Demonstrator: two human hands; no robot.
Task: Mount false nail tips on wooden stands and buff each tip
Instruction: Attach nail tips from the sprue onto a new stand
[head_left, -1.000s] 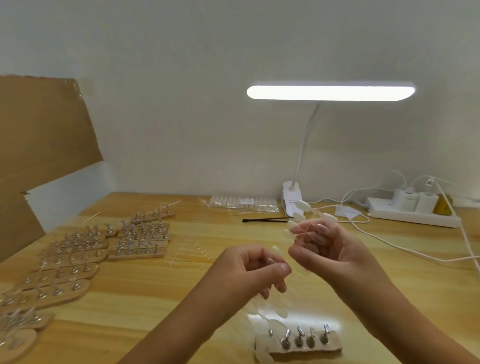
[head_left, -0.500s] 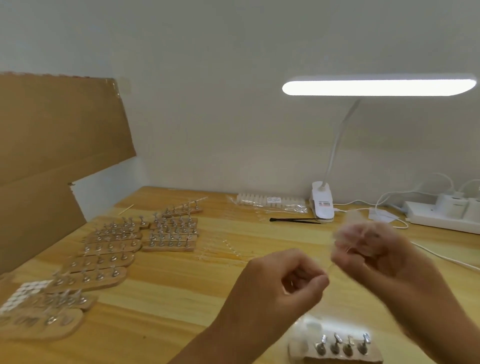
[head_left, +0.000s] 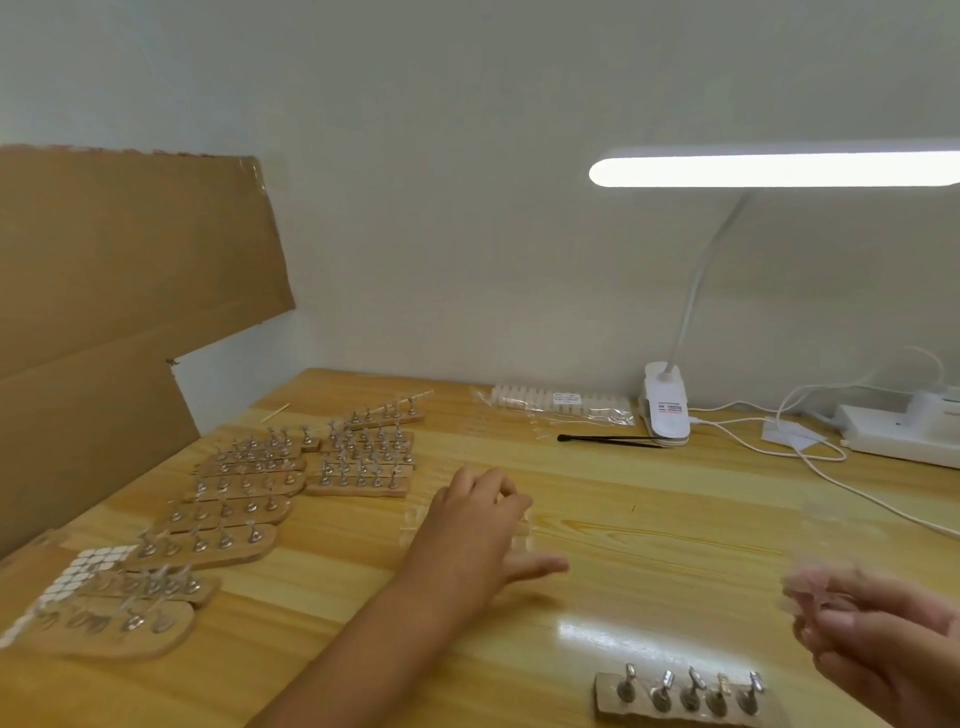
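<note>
the left hand (head_left: 475, 530) is reaching over the middle of the wooden desk (head_left: 649, 545), its fingers (head_left: 498, 488) lying close together and bending down onto a clear strip of nail tips (head_left: 522, 527), thumb sticking out sideways; whether they are gripping it i cannot tell. the right hand (head_left: 883, 644) is hovering near the desk's right edge, blurred, fingers curling around a cluster of clear nail tips (head_left: 818, 590). a wooden stand (head_left: 675, 716) with five metal clips is sitting at the near edge. more wooden stands (head_left: 249, 499) are lying in rows along the left edge.
</note>
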